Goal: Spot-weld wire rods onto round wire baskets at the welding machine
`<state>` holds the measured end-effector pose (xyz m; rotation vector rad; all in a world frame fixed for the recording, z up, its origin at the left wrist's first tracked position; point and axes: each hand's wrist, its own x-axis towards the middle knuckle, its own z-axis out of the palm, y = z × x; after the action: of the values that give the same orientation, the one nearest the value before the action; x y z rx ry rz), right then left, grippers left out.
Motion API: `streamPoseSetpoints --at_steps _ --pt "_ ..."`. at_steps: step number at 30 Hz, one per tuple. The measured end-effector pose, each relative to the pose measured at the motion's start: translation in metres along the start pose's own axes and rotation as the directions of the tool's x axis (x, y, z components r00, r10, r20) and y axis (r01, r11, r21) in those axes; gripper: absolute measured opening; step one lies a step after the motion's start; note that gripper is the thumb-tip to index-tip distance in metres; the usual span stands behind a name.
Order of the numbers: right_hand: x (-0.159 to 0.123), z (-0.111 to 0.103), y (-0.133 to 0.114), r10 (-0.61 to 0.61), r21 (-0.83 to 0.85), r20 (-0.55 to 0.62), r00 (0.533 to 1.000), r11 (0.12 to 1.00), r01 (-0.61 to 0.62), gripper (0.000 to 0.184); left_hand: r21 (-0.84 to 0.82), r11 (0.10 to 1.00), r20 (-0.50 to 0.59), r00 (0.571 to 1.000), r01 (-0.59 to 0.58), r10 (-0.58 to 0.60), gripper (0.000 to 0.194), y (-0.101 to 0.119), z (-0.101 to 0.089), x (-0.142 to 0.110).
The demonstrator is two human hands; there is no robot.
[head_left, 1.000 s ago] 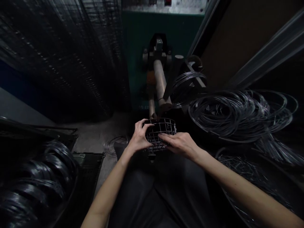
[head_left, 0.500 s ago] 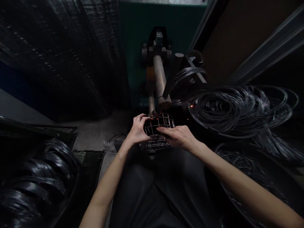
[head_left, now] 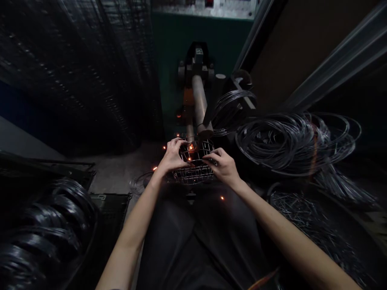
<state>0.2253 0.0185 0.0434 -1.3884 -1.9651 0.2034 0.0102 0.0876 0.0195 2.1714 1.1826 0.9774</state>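
A small wire basket (head_left: pixel 195 175) sits over my lap, under the tip of a spot welder (head_left: pixel 202 108). Its left side is gripped by my left hand (head_left: pixel 173 157), thumb in front and fingers curled over the rim. At the right side, my right hand (head_left: pixel 224 166) is closed, thumb and fingertips pinched together against the basket's wires; whether a loose piece of wire is in that pinch is too dark to tell. Orange sparks glow at the welder's lower electrode (head_left: pixel 190 139) and scatter around the basket.
Large coils of wire (head_left: pixel 296 141) lie at the right, with a smaller coil (head_left: pixel 232 104) beside the welder. A dark tub of short cut wires (head_left: pixel 308 221) stands at my right. Several wire rings (head_left: pixel 60 217) fill a container at the left. A green machine body (head_left: pixel 169 44) rises behind.
Sparks have burst out around the welder tip and flown outward. My right hand has shifted from lying stretched along the basket to a pinch at its right side. The view has moved slightly.
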Motion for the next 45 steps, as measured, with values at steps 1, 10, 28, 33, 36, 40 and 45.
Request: streamPoseSetpoints --at_steps 1,10,28,33,36,40,45 --pt "0.004 0.001 0.001 0.041 0.041 -0.017 0.999 0.998 -0.04 0.018 -0.003 1.0 0.002 1.0 0.019 -0.019 0.083 -0.002 0.0 0.003" --pt "0.036 0.009 0.006 0.316 0.242 -0.021 0.948 0.922 -0.302 0.027 -0.028 0.999 0.001 1.0 -0.031 0.031 0.076 -0.015 -0.005 0.031" --pt "-0.029 -0.032 -0.027 0.259 0.535 0.571 0.779 0.603 -0.592 0.043 -0.468 0.878 -0.154 0.968 0.104 -0.197 0.122 -0.062 0.013 -0.035" --pt "-0.006 -0.033 -0.056 0.098 0.458 0.638 0.764 0.749 -0.478 0.044 -0.162 0.983 -0.197 0.979 -0.084 0.051 0.096 -0.027 -0.009 -0.068" --pt "0.011 -0.028 -0.064 0.053 0.357 0.765 0.642 0.794 -0.491 0.03 -0.025 0.986 -0.069 0.984 -0.165 0.163 0.086 0.0 -0.013 -0.08" --pt "0.016 -0.018 -0.063 0.182 0.125 0.771 0.61 0.897 -0.424 0.018 0.094 0.981 0.046 0.985 -0.169 0.165 0.077 0.021 -0.008 -0.075" --pt "-0.008 -0.016 -0.06 0.05 -0.241 0.588 0.807 0.963 0.117 0.032 0.124 0.986 0.106 0.989 -0.114 0.101 0.074 0.029 0.0 -0.061"
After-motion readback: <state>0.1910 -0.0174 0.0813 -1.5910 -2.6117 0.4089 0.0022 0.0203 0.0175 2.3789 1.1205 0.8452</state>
